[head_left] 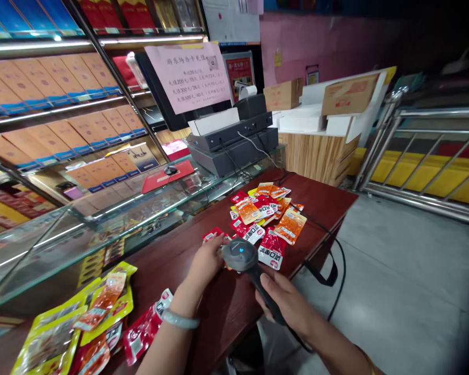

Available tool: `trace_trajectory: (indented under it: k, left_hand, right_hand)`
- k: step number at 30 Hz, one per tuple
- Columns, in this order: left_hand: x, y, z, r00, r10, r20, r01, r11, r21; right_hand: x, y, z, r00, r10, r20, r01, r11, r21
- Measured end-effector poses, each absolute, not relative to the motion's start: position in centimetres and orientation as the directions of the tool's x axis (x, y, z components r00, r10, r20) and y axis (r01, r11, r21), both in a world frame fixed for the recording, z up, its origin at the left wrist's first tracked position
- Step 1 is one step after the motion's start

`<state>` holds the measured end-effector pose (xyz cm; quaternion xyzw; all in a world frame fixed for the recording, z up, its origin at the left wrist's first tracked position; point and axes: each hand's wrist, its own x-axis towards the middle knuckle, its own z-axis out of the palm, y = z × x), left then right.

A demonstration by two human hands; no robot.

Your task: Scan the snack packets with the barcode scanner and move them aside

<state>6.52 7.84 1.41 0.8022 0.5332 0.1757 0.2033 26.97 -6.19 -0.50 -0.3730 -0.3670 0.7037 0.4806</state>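
Observation:
My right hand (pixel 283 297) is wrapped around the handle of a black and grey barcode scanner (pixel 240 254), which has a small blue light on top. Its head points at my left hand (pixel 210 259), whose fingers are closed on a red snack packet (pixel 213 234); the scanner hides part of this grip. A pale bracelet (pixel 181 320) circles my left wrist. Just beyond the scanner lies a loose pile of red and orange snack packets (pixel 289 226). To the left of my forearm are another red packet (pixel 143 333) and several yellow packets (pixel 49 341).
The dark red wooden table (pixel 320 195) adjoins a glass display counter (pixel 82 229). A monitor with a pink paper sign (pixel 191 78) and a cash drawer (pixel 230 151) stand behind. The scanner's black cable (pixel 342 260) loops off the right edge. A metal railing (pixel 433 113) is further right.

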Motion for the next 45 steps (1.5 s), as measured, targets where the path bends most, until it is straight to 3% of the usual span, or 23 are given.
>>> trace_trajectory:
  k: [3,5,9,13,19,27,35,38,45]
  left_hand:
    - [4.6,6.5,1.8,0.203,0.979,-0.020,0.838,-0.163,0.520]
    - [4.1,5.7,2.3,0.104,0.994,0.040,0.909,-0.111,0.401]
    - [4.4,4.0,3.1,-0.107,0.974,0.198,0.994,0.100,0.044]
    - [5.2,3.2,2.8,-0.121,0.989,0.085,0.991,0.126,-0.046]
    - [5.6,3.7,2.6,-0.074,0.997,0.028,0.989,0.070,0.127]
    - [3.9,4.4,2.3,-0.168,0.979,0.118,0.909,0.108,0.403]
    - [0.4,1.9,1.7,-0.206,0.974,0.099,0.497,0.017,0.868]
    - [-1.3,-0.3,1.4,-0.231,0.969,0.091,0.350,-0.004,0.937]
    - [-4.3,-4.2,0.5,-0.306,0.952,0.017,0.189,0.043,0.981]
  right_hand:
    - [26.8,-6.1,-0.9,-0.264,0.949,-0.172,-0.416,-0.273,-0.868]
    - [26.7,-6.1,-1.2,-0.252,0.952,-0.172,-0.424,-0.268,-0.865]
    - [26.6,-6.3,-1.1,-0.230,0.955,-0.188,-0.430,-0.273,-0.861]
    - [26.3,-6.8,-0.3,-0.213,0.955,-0.205,-0.422,-0.279,-0.863]
    - [25.9,-7.3,0.1,-0.225,0.957,-0.183,-0.394,-0.261,-0.881]
    - [25.1,-7.6,0.4,-0.228,0.958,-0.177,-0.371,-0.253,-0.893]
    - [22.7,-7.8,2.1,-0.307,0.943,-0.126,-0.377,-0.242,-0.894]
    - [21.2,-7.5,3.0,-0.357,0.933,-0.052,-0.382,-0.197,-0.903]
    - [16.8,-7.1,2.9,-0.446,0.894,0.028,-0.349,-0.145,-0.926]
